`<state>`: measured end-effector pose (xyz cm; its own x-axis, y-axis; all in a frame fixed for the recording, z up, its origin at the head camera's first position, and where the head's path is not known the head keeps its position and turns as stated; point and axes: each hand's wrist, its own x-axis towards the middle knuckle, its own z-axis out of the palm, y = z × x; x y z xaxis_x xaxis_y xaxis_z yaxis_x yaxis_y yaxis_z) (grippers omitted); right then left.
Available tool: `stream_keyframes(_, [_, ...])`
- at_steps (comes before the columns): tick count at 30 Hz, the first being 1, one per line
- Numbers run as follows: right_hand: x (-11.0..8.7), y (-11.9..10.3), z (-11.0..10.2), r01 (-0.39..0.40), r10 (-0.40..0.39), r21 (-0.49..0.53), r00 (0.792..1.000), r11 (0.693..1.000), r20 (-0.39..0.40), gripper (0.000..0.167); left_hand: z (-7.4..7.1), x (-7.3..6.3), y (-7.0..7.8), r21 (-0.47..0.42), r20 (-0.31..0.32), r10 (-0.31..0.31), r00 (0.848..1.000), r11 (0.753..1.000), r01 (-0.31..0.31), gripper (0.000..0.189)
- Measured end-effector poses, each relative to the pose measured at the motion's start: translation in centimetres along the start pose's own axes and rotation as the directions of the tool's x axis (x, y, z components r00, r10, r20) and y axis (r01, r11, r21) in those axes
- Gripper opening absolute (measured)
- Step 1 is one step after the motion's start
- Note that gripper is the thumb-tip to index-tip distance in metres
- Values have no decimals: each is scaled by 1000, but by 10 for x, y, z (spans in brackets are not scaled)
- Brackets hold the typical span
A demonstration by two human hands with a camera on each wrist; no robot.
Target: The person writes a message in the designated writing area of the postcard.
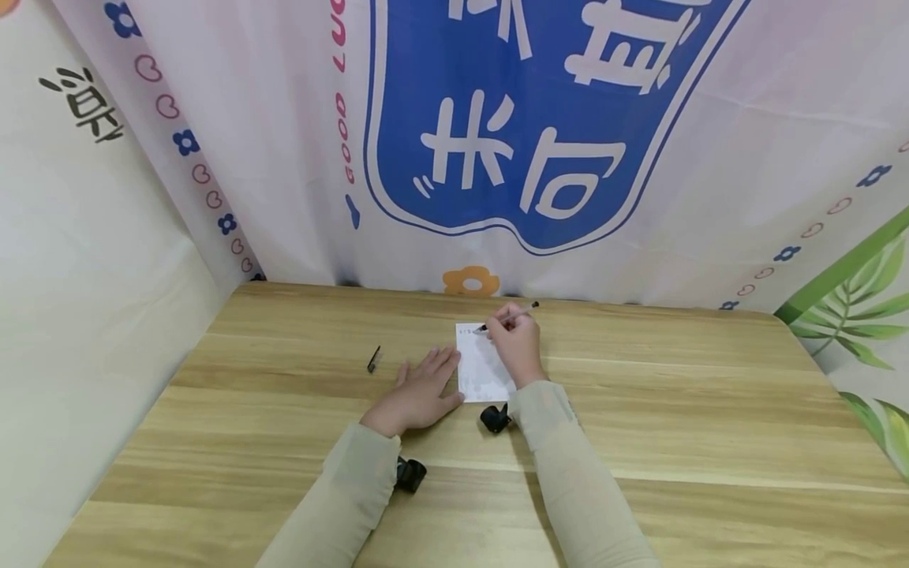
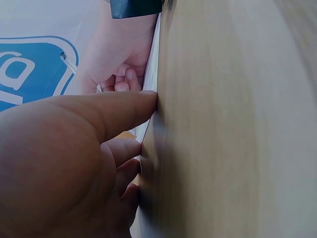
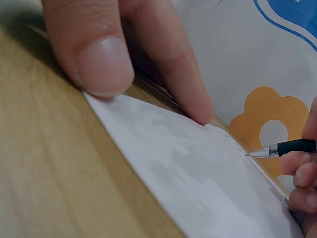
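A small sheet of white paper (image 1: pixel 481 371) lies on the wooden table, with a short row of small marks near its top edge. My right hand (image 1: pixel 518 349) pinches a pen (image 1: pixel 524 312) with a clear barrel and black ends. In the right wrist view the tip of the pen (image 3: pixel 292 147) touches or nearly touches the paper (image 3: pixel 183 158) near its far edge. My left hand (image 1: pixel 419 396) lies with fingers spread, its thumb and fingertips resting at the left edge of the sheet. To the left of that hand is a dark pen cap (image 1: pixel 373 360).
The wooden table (image 1: pixel 710 410) extends to both sides. A printed curtain (image 1: pixel 284 158) with a blue emblem hangs along its far edge. Black wrist cameras sit below each hand, one (image 1: pixel 495 419) close to the paper's lower edge, the other (image 1: pixel 410 475) by the left sleeve.
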<state>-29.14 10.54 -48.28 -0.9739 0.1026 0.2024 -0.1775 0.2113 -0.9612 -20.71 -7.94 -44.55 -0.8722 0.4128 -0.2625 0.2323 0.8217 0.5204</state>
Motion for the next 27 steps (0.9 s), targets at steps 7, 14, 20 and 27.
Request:
stream_keyframes(7, [-1,-3,-1,-3,3,-4,1000,1000,-10,10,-1,-1,2,-9,-4,5,1000,1000,-5,71])
stream_keyframes(14, [-1,-4,0,0,0,-17,1000,1000,-11,7,0,-2,1,-8,-17,5,1000,1000,-5,70])
stream_keyframes(20, [-2,-3,0,-10,10,-13,1000,1000,-5,7,1,-3,1,-10,-11,2,1000,1000,-3,70])
stream_keyframes(27, [-2,-2,0,3,-4,-13,1000,1000,-13,8,-1,-4,3,-15,-11,3,1000,1000,-3,70])
